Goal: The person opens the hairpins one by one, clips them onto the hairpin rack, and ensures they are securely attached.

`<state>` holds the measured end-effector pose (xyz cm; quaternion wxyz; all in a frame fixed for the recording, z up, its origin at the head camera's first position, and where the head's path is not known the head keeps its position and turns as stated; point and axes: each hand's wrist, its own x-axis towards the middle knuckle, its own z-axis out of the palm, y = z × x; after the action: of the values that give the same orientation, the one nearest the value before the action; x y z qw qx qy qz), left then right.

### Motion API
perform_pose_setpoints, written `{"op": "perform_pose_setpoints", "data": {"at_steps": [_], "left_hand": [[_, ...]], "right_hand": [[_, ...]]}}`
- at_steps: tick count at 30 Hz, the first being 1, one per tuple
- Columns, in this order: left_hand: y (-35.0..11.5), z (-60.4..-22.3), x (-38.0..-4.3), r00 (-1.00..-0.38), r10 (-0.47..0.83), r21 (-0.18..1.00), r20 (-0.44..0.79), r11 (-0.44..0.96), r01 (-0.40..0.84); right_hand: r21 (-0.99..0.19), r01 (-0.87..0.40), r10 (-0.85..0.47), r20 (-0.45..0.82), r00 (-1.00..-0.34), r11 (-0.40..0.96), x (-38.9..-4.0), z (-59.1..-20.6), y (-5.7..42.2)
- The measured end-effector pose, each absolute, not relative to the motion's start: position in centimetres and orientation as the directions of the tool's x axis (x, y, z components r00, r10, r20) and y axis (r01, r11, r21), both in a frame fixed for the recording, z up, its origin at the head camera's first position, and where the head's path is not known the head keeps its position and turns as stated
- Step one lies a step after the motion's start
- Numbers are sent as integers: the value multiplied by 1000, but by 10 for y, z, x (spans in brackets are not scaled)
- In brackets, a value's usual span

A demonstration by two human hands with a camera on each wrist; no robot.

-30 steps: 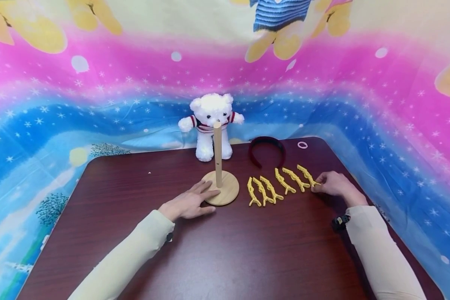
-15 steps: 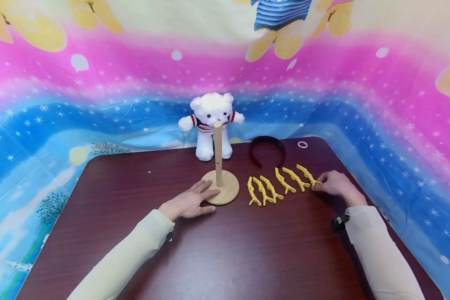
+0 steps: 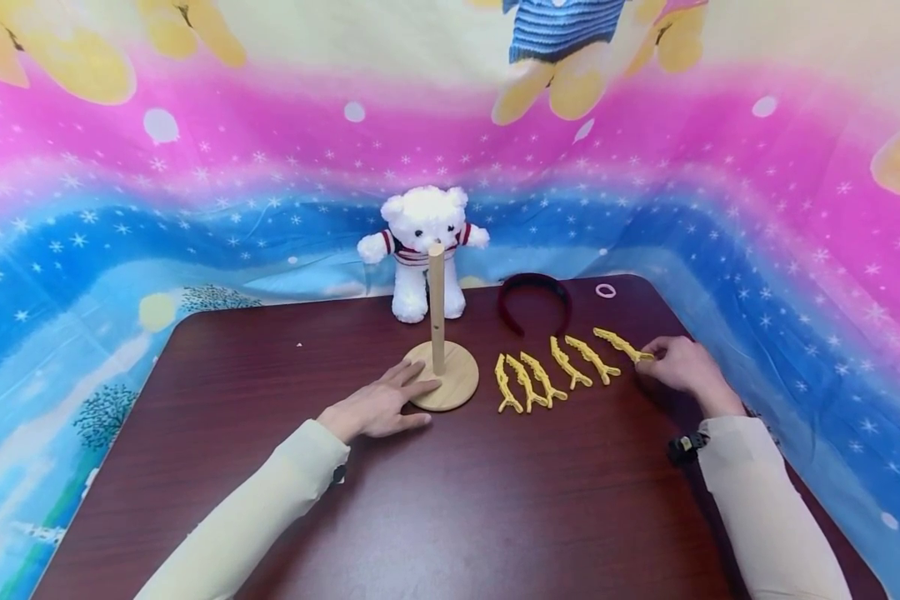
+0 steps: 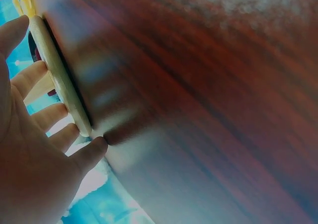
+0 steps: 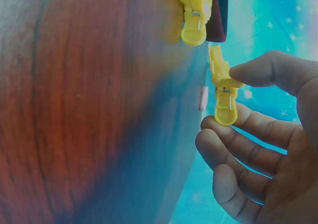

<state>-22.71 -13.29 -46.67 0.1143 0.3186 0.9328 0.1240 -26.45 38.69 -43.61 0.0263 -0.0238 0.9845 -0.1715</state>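
Note:
My left hand [image 3: 378, 404] rests with spread, straight fingers on the round base of a wooden stand [image 3: 461, 379]; the left wrist view shows its fingertips along the base's edge [image 4: 62, 80]. At the right, my right hand [image 3: 682, 365] pinches the handle end of a yellow hair clip [image 3: 618, 342]. In the right wrist view the thumb presses one side of this clip [image 5: 225, 97], with fingers on the other side. Several more yellow hair clips [image 3: 527, 379] lie in a slanted row between the stand and my right hand.
Behind the stand a white teddy bear [image 3: 423, 212] in a striped top stands at the back edge. A dark red headband [image 3: 534, 283] and a small pink hair tie [image 3: 605, 291] lie at the back right. Patterned cloth [image 3: 270, 192] surrounds the dark table [image 3: 450, 508].
The right hand has shifted slightly right and away from me, swinging the pinched hair clip's handle end rightward, so it lies at a flatter slant. The left hand has stayed still.

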Motion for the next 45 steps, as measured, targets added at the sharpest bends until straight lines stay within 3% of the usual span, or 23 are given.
{"op": "perform_pose_setpoints", "data": {"at_steps": [21, 45], "left_hand": [[-131, -468, -226, -771, 628, 306, -105, 758, 576], [-132, -469, -226, -771, 626, 295, -122, 764, 574]], "right_hand": [[-363, -103, -75, 90, -993, 926, -254, -410, 342], [-486, -305, -286, 116, -951, 819, -249, -414, 276]]}}
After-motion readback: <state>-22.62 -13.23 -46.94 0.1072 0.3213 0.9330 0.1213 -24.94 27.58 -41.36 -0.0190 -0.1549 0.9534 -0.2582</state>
